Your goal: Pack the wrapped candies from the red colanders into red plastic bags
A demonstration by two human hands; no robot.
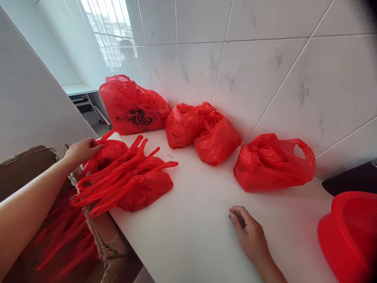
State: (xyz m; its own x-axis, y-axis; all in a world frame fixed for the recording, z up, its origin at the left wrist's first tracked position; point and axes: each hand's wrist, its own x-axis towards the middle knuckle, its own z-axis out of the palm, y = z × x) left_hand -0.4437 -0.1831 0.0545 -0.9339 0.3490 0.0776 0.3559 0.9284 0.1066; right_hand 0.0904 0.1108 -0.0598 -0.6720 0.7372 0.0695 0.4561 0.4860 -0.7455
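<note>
My left hand (84, 151) is closed on a red plastic bag (108, 151) at the left edge of the white table, just above the rim of a cardboard box (101, 245). The fingers beneath that bag are partly hidden. Beside it lies a pile of red plastic bags (147, 190) with long twisted handles, some hanging over the box rim. Over the table at lower right, my right hand (250, 234) is apart from the bags. Its fingers are curled in, thumb close to the index fingertip, with nothing seen in them.
Along the tiled wall stand a large red bag with black characters (132, 112), bunched red bags (216, 139) and another red bag with a loop handle (271, 167). A red plastic basket (338, 239) and a dark object (350, 179) are at right. More red strips (67, 239) lie inside the box.
</note>
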